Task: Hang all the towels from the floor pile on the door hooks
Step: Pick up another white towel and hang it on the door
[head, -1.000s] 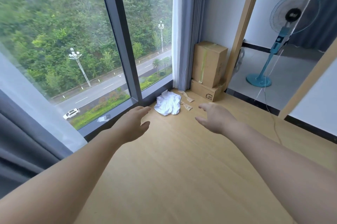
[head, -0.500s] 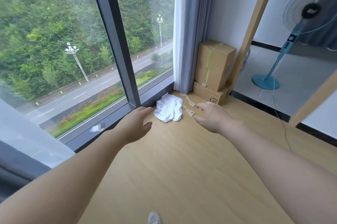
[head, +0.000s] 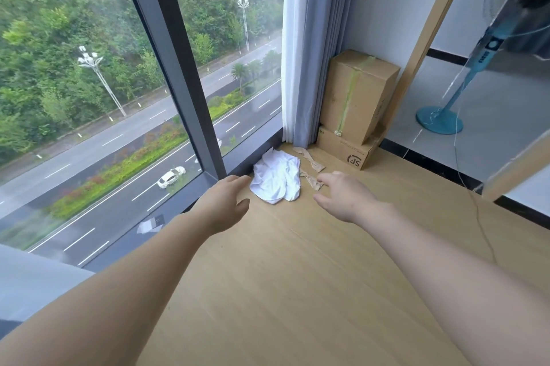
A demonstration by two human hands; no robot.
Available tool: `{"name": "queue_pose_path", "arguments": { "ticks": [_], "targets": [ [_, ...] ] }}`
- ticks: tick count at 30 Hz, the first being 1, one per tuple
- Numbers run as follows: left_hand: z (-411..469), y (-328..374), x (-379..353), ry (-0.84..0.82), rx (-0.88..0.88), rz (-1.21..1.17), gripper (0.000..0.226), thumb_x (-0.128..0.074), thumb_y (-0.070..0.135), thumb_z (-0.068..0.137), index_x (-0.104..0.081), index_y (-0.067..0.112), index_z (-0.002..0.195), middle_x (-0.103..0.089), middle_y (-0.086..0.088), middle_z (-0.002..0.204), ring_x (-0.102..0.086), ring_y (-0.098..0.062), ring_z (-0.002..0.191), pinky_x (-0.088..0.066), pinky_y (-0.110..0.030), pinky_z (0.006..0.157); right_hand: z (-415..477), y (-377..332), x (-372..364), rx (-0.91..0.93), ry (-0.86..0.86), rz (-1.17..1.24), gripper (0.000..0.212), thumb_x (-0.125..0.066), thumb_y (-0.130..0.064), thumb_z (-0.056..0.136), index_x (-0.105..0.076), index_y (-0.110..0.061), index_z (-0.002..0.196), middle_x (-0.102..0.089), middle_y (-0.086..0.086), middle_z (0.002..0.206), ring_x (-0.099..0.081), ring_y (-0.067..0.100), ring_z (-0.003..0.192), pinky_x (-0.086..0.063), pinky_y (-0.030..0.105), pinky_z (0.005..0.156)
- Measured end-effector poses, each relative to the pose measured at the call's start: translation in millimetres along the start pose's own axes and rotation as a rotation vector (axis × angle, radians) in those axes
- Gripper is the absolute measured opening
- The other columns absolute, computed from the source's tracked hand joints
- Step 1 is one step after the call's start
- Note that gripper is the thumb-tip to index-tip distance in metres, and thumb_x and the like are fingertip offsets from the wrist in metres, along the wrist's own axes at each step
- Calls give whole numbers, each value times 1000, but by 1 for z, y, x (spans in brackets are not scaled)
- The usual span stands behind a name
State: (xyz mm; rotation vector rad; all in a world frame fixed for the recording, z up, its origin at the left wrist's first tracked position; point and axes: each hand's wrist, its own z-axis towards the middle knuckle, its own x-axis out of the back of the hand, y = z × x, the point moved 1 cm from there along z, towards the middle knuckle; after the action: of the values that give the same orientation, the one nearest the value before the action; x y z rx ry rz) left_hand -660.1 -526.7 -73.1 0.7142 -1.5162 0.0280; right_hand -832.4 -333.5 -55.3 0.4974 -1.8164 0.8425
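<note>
**Window** (head: 89, 67): full-height glass with a dark frame, looking out on a road and trees.

**Floor** (head: 297, 276): light wood boards, running up to the window's bottom rail.

**Curtain** (head: 306, 53): pale, gathered in folds at the window's right end.

**Cardboard boxes** (head: 357, 91): two, stacked, the taller on the flatter one. They stand in the corner just past the curtain from the window.

**Fan** (head: 439, 120): blue pedestal type, well apart from the window, beyond a doorway.

**Left hand** (head: 223, 205): fingers loose, holding nothing, in front of the window's bottom rail and just left of the towels. Contact cannot be told.

**Right hand** (head: 345, 199): fingers spread, empty, farther from the window, right of the towels, apart from the left hand.

**Towels** (head: 276, 179): crumpled white pile on the floor against the window's bottom rail, between the hands.

**Tan scraps** (head: 311, 158): crumpled strips on the floor between the towels and the boxes, a little off the window's right end.
</note>
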Motion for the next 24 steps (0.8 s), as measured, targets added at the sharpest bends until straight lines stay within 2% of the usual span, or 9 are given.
{"name": "queue_pose_path", "arguments": {
  "ticks": [3, 6, 12, 19, 24],
  "targets": [
    [28, -8, -4, -17, 17, -7, 41, -50, 23, 90, -48, 18, 130, -53, 2, 122, -51, -19, 113, -45, -37, 94, 30, 7, -3, 3, -25, 1, 42, -52, -38, 94, -52, -18, 131, -52, 5, 126, -54, 25, 110, -46, 33, 87],
    [58, -11, -12, -35, 37, -4, 40, -50, 23, 90, -49, 15, 129, -54, 0, 120, -52, -20, 111, -44, -35, 93, 65, 20, -8, 8, -53, 6, 40, -53, -37, 93, -53, -18, 129, -53, 5, 126, -55, 26, 109, -48, 35, 89],
    [135, -7, -20, -57, 99, 8, 50, -49, 23, 93, -40, 19, 141, -49, 1, 133, -46, -19, 123, -40, -32, 100, 149, 53, -6, 66, -112, 10, 39, -52, -36, 93, -53, -16, 127, -56, 7, 123, -53, 24, 113, -47, 37, 92],
    [220, 11, -36, -74, 193, -6, 48, -46, 23, 92, -41, 19, 140, -50, 3, 130, -47, -17, 122, -41, -32, 98, 240, 103, 8, 106, -208, -5, 42, -52, -37, 93, -51, -21, 132, -56, 5, 127, -54, 24, 114, -47, 36, 92],
    [260, 7, -43, -89, 240, -24, 54, -46, 23, 93, -34, 20, 146, -41, 5, 143, -41, -16, 130, -36, -27, 102, 293, 120, 15, 116, -249, -13, 42, -52, -35, 92, -52, -18, 130, -56, 8, 127, -54, 25, 114, -47, 35, 91]
  ]
}}
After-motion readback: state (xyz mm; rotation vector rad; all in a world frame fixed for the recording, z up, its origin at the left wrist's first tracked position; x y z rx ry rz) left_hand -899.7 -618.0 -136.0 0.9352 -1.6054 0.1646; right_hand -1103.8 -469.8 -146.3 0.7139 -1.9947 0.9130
